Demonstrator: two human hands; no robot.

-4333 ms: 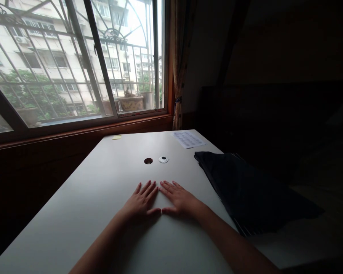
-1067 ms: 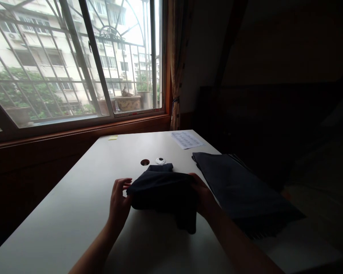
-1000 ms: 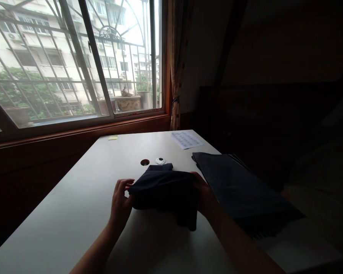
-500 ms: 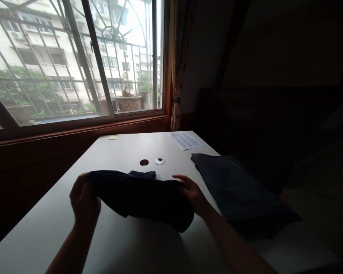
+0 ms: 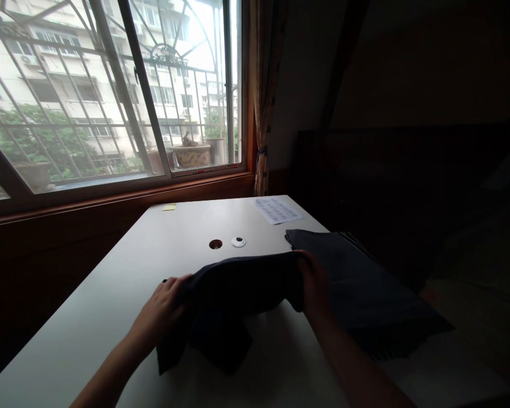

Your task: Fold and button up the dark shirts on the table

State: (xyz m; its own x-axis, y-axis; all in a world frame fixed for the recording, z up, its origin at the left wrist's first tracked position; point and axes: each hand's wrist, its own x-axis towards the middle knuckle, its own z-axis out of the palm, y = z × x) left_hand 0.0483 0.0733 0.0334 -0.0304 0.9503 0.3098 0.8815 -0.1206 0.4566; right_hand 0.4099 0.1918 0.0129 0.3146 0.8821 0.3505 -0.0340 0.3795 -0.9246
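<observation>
A dark piece of cloth (image 5: 242, 283), nearly black against the light, is stretched between my two hands above the white table (image 5: 123, 266). My left hand (image 5: 168, 300) grips its left end, fingers over the top edge. At the other end my right hand (image 5: 315, 280) is closed round the cloth's upper right corner. Loose folds hang down below my left hand, toward the near side of the table. The kind of garment or fabric cannot be made out in the shadow. Just beyond my right hand lies a flat, dark blue-grey fringed cloth (image 5: 365, 289).
Toward the far edge are a printed paper sheet (image 5: 278, 209) and a yellow sticky note (image 5: 169, 207). A round cable hole (image 5: 215, 244) and its white cover (image 5: 238, 242) are mid-table. A window (image 5: 187, 85) and a tied curtain (image 5: 263, 102) stand behind.
Both hands have shifted to the right, the left more, so they are closer together. The cloth has turned, its top edge now bowed upward and folds dangling at the lower left.
</observation>
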